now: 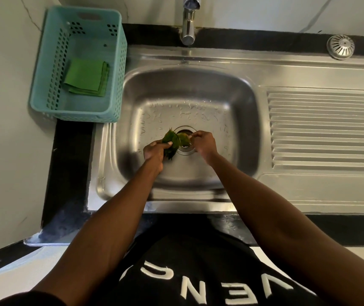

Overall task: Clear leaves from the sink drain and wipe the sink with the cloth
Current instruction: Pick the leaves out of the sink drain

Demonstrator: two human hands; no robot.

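Here my left hand (154,151) grips the leaves (173,142) and my right hand (205,143) pinches one, which may slip into the sink drain (185,149).

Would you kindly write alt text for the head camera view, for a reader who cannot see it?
Seen from above, a person's left hand grips a bunch of green leaves over the drain of a wet steel sink, while the right hand pinches at the leaves' edge. A folded green cloth lies in a teal basket to the left of the sink.

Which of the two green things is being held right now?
The leaves, gripped by the left hand over the drain; the folded green cloth lies untouched in the basket.
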